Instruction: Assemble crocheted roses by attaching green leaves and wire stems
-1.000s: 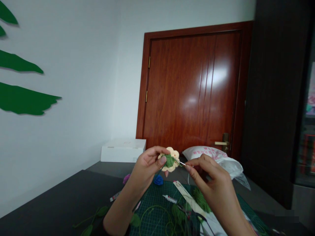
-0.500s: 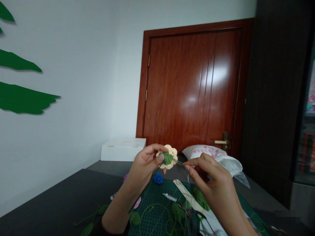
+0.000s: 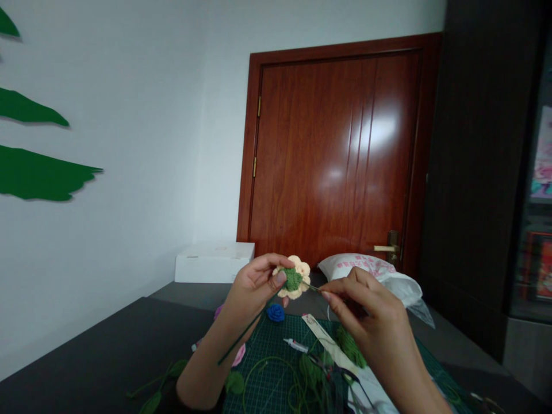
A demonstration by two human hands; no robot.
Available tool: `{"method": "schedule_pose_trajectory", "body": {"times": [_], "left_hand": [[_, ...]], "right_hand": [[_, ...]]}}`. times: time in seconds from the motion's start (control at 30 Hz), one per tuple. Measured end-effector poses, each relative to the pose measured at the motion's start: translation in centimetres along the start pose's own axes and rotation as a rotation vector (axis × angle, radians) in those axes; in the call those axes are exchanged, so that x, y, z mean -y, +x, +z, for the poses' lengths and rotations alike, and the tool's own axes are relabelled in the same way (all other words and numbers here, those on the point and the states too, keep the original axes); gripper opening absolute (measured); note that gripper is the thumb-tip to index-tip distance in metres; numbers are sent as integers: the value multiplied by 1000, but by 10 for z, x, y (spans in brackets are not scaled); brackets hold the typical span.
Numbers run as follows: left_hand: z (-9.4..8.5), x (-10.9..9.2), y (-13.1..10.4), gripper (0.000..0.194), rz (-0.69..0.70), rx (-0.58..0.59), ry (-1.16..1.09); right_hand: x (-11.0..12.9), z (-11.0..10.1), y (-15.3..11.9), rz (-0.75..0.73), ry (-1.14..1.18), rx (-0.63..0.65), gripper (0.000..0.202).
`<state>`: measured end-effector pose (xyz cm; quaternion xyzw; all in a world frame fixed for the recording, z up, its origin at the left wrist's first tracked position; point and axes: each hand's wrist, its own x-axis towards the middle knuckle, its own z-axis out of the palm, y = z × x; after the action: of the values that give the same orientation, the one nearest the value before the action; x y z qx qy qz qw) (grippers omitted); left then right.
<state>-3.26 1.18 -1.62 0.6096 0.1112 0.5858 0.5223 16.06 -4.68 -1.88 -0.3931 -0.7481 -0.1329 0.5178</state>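
My left hand (image 3: 259,284) pinches a crocheted flower (image 3: 304,270) between thumb and fingers, with its cream petals around a green middle (image 3: 292,279) turned toward me. A thin dark green stem (image 3: 239,345) slants down from it, across my left forearm. To the right, my right hand (image 3: 366,305) is closed, thumb against forefinger, on a thin needle-like tool (image 3: 314,287). Its far tip meets the flower's right edge; whether it is a needle or a hook is too small to tell.
On the green cutting mat (image 3: 263,336) below lie a blue flower (image 3: 275,313), a glue tube (image 3: 295,345), a ruler-like strip (image 3: 321,330), green yarn (image 3: 349,346) and scissors (image 3: 351,376). Behind stand a white box (image 3: 213,264) and a plastic bag (image 3: 366,267).
The green stem has swung into view across my left forearm. The flower and both hands stay almost in place, with the tool still at the petals' edge.
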Motion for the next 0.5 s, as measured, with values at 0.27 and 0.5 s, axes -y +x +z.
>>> {"method": "schedule_pose_trajectory", "body": {"times": [0.27, 0.5], "left_hand": [[-6, 4, 2, 22, 26, 39, 29], [-3, 1, 0, 21, 14, 29, 32]], "right_hand": [[3, -1, 0, 23, 3, 2, 16], [3, -1, -1, 12, 14, -17, 14]]}}
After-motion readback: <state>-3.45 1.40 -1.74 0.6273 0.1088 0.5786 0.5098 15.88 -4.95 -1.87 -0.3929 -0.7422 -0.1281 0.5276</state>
